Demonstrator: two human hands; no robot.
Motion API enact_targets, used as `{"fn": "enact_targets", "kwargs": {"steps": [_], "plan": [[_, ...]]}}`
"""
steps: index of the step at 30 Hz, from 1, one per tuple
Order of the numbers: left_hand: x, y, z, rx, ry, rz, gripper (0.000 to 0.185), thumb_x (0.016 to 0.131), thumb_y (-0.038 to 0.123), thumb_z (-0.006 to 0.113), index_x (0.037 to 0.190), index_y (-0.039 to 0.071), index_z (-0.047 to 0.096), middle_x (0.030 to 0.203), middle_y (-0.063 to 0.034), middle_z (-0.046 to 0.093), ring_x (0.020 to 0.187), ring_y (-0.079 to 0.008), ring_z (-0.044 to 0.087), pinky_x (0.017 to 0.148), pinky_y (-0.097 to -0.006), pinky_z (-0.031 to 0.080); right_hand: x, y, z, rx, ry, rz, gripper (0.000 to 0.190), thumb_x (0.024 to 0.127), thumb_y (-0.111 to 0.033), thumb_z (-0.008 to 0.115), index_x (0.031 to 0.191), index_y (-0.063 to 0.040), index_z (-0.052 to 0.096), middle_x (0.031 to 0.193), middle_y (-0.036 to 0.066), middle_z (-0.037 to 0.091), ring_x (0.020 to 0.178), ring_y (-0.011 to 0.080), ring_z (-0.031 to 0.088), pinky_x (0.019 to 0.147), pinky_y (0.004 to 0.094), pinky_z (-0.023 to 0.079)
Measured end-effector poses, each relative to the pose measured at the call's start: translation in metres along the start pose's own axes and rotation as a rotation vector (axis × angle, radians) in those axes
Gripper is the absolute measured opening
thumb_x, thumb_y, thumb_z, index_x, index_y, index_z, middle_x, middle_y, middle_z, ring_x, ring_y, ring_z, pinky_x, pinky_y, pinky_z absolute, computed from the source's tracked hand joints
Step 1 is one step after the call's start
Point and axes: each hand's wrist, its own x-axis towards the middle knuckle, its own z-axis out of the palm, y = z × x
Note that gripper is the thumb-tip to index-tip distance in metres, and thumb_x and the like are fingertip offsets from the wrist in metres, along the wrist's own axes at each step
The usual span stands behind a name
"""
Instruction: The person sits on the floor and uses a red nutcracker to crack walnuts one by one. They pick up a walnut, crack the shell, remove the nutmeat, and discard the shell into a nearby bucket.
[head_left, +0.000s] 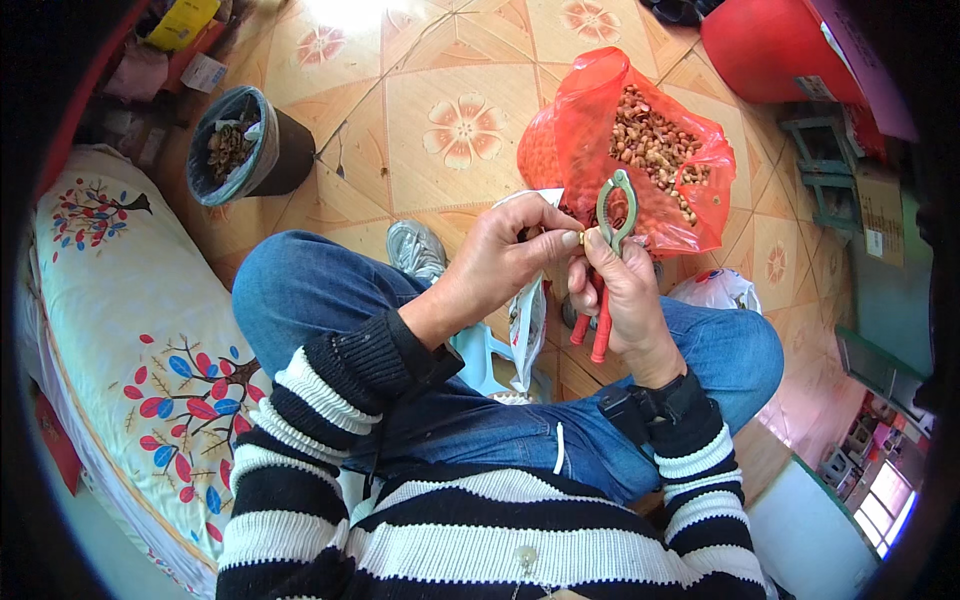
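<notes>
My right hand (628, 296) is closed around a nutcracker with a green toothed metal head (618, 210) and red grips (601, 330). The toothed head points away from me, its jaws around nothing that I can make out. Thumb and forefinger of my left hand (510, 244) pinch a small yellowish nut piece (582, 238), and my right thumb meets it from the other side. Just beyond my hands, a red plastic bag (544, 146) stands on the floor with its mouth open. Many small brown nuts (652, 142) fill it.
A lined dark waste bin (292, 154) holding shell-like scraps (231, 150) stands at the left. Between my legs are a white plastic bag (527, 330) and a light-blue plastic stool (476, 356). A bed with a printed cover (97, 300) runs along the left; green wooden stools (829, 165) stand right.
</notes>
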Motion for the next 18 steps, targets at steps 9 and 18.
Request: {"fn": "enact_targets", "kwargs": {"steps": [9,18], "plan": [[0.003,-0.003,0.001,-0.363,0.063,-0.238,0.017,0.093,0.02,0.059,0.1,0.005,0.058,0.082,0.0009,0.057,0.068,-0.0061,0.049,0.062,-0.0203,0.041,0.0,0.001,0.0,0.036,-0.013,-0.006,0.023,0.098,-0.024,0.047,0.092,-0.004,0.057,0.067,0.006,0.061,0.046,0.0055,0.046,0.04,0.0183,0.034],[0.001,-0.008,0.003,-0.073,0.217,0.07,0.015,0.09,0.01,0.06,0.102,0.002,0.056,0.086,-0.0011,0.053,0.075,-0.008,0.05,0.071,-0.0203,0.043,0.0,0.0,-0.001,0.186,-0.037,0.02,0.023,0.098,-0.022,0.045,0.103,-0.002,0.055,0.067,0.005,0.059,0.045,0.0066,0.044,0.04,0.0188,0.034]]}}
